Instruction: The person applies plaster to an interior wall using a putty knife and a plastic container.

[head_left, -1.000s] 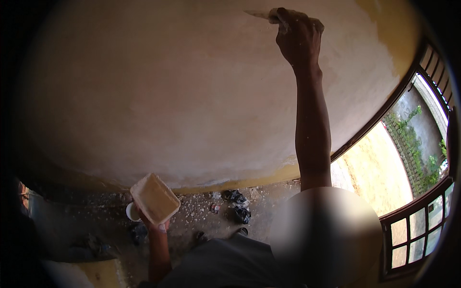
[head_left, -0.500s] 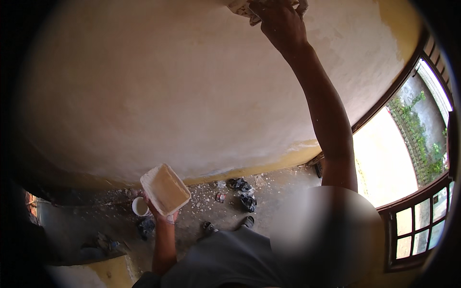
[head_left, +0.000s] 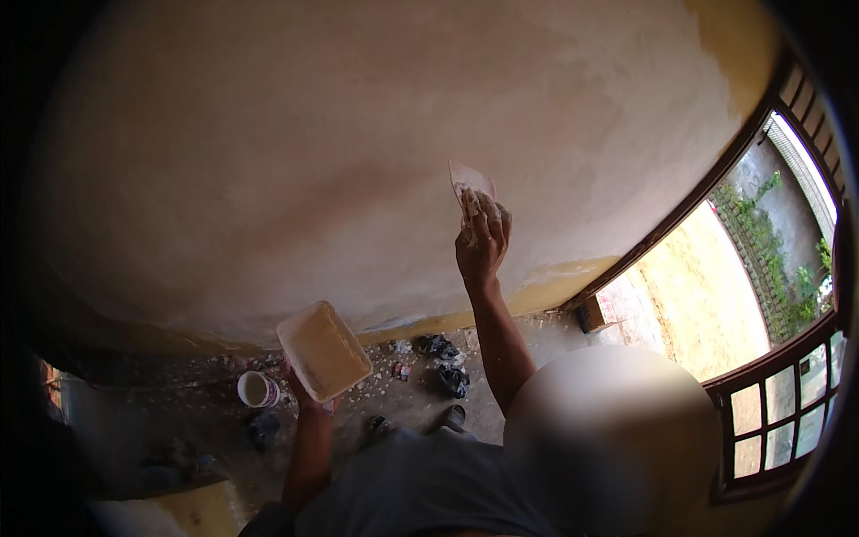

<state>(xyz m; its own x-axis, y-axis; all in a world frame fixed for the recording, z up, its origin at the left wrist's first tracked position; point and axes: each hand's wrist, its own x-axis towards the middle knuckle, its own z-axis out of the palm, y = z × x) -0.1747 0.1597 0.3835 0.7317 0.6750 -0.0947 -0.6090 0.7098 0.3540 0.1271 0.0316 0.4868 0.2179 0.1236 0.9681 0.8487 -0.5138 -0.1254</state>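
Note:
My left hand (head_left: 307,396) grips a pale rectangular tray (head_left: 356,345) low on the left, its fingers partly hidden under the tray. A smooth layer of cream-coloured paste lies in the tray. Higher and to the right, my right hand (head_left: 484,240) is closed around a flat, pale, paste-smeared putty scraper (head_left: 471,176). White paste also coats my right fingers. The scraper is held at the broad whitish wall (head_left: 268,179); whether its edge touches the surface I cannot tell.
A white bucket (head_left: 259,389) stands on the floor left of the tray. Black plastic bags (head_left: 454,382) and pale crumbs litter the wall's foot. Bare yellow paint (head_left: 546,285) shows along the wall's lower edge. A doorway and a paned window (head_left: 777,413) are at the right.
My right hand has come down the wall from the top edge, bringing the scraper fully into view. The tray in my left hand has shifted slightly right.

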